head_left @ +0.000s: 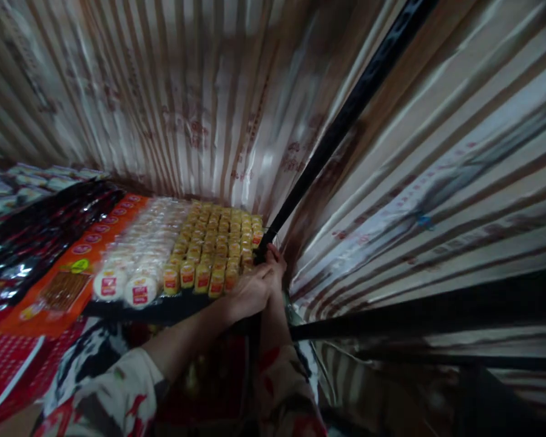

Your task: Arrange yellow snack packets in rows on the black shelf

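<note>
Both my hands meet at the lower end of a slanting black pole, by the right end of a shelf of packaged food. My left hand reaches across from the left, its fingers curled in against my other hand. My right hand is closed beside the pole, fingers bent toward it. Something thin, like a wire or string, shows faintly by the pole there. What lies between the fingers is hidden and dim. Rows of small yellow-wrapped cakes stand immediately left of my hands.
Left of the cakes lie round white packets, an orange snack package and dark shiny packs. Striped plastic sheeting hangs behind and to the right. A dark horizontal bar crosses at right. Red perforated crates sit lower left.
</note>
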`<action>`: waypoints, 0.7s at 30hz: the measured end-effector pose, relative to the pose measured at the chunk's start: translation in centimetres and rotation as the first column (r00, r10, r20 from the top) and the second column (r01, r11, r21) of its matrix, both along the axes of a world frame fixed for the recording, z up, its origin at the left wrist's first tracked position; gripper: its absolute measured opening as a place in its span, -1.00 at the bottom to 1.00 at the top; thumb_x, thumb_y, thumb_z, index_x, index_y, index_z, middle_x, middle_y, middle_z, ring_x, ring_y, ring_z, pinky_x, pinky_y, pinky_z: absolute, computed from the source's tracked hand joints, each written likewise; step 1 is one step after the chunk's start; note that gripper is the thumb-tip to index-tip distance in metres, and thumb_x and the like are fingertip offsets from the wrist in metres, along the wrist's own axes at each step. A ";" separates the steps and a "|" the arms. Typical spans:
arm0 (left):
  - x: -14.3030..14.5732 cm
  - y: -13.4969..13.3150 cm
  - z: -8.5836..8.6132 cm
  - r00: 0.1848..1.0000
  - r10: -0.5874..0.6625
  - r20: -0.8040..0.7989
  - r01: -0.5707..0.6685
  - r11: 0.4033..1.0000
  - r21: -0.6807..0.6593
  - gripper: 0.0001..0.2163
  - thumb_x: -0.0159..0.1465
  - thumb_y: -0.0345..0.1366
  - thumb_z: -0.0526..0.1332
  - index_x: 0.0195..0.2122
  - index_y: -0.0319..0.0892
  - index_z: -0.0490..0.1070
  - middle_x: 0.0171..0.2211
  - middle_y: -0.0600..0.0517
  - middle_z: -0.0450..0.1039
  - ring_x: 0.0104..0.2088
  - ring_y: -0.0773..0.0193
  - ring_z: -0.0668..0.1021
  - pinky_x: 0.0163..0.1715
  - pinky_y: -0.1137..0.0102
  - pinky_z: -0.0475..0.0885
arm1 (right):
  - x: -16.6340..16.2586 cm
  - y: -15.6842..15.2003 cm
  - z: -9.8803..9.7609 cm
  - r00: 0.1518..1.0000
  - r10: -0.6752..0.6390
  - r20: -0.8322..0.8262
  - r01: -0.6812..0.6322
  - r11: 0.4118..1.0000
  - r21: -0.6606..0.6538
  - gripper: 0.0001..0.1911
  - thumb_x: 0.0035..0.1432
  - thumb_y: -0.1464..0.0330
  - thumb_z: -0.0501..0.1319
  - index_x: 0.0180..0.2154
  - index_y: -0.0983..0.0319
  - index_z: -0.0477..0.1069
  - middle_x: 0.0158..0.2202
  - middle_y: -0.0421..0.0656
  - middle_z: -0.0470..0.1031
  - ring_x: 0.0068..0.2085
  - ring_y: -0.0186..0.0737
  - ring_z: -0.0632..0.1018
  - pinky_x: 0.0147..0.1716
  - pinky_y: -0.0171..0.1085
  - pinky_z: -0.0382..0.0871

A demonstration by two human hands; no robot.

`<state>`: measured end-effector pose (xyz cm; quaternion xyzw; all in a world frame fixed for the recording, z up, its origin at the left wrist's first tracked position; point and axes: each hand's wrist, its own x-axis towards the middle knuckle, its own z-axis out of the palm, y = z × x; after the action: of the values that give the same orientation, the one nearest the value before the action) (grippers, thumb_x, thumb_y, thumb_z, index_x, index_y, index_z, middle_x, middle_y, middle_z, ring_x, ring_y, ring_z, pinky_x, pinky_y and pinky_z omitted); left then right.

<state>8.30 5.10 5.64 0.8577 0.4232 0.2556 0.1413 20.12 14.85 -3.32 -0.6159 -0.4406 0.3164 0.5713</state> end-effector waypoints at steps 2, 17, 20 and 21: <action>-0.3 -1.6 -0.5 1.000 0.006 0.019 -0.006 1.000 -0.003 -0.64 0.23 -0.44 -0.02 0.05 -0.32 0.26 0.09 -0.18 0.31 0.10 0.18 0.37 0.09 0.30 0.32 | -0.5 -1.7 0.5 0.999 -0.044 -0.027 0.044 0.999 0.003 -0.60 -0.06 0.14 0.10 -0.27 0.27 0.44 -0.26 -0.08 0.54 -0.24 -0.21 0.51 -0.25 -0.25 0.37; -10.7 -21.1 -9.3 0.983 -0.182 -0.025 0.165 0.936 -0.310 -0.54 0.17 -0.50 0.02 0.12 -0.14 0.22 0.18 -0.02 0.24 0.08 0.23 0.40 0.04 0.38 0.35 | -6.6 -24.1 -1.4 0.856 0.469 0.217 -0.398 0.866 -0.303 -0.68 0.15 0.22 0.01 -0.20 0.21 0.44 -0.44 -0.15 0.55 -0.39 -0.21 0.53 -0.30 -0.25 0.37; -12.2 -21.6 -10.1 0.992 -0.105 -0.069 0.060 0.881 -0.470 -0.55 0.11 -0.50 0.05 0.05 -0.11 0.30 0.17 -0.01 0.25 0.09 0.23 0.38 0.04 0.39 0.35 | -7.7 -25.2 -4.7 0.742 0.644 0.188 -0.502 0.719 -0.480 -0.74 0.07 0.34 0.06 -0.26 0.19 0.48 -0.33 -0.11 0.57 -0.29 -0.14 0.55 -0.23 -0.21 0.36; -12.5 -21.2 -10.4 0.994 -0.037 -0.101 -0.020 0.861 -0.508 -0.57 0.12 -0.51 0.04 0.02 -0.12 0.33 0.13 -0.03 0.29 0.08 0.24 0.40 0.03 0.40 0.35 | -8.1 -25.4 -5.6 0.709 0.680 0.187 -0.523 0.685 -0.507 -0.75 0.05 0.38 0.07 -0.28 0.19 0.48 -0.29 -0.09 0.57 -0.26 -0.13 0.55 -0.20 -0.21 0.35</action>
<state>-4.23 -16.15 -4.71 0.8045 0.4787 0.0882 0.3403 11.98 -10.50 -8.89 -0.5869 -0.6394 0.4566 0.1954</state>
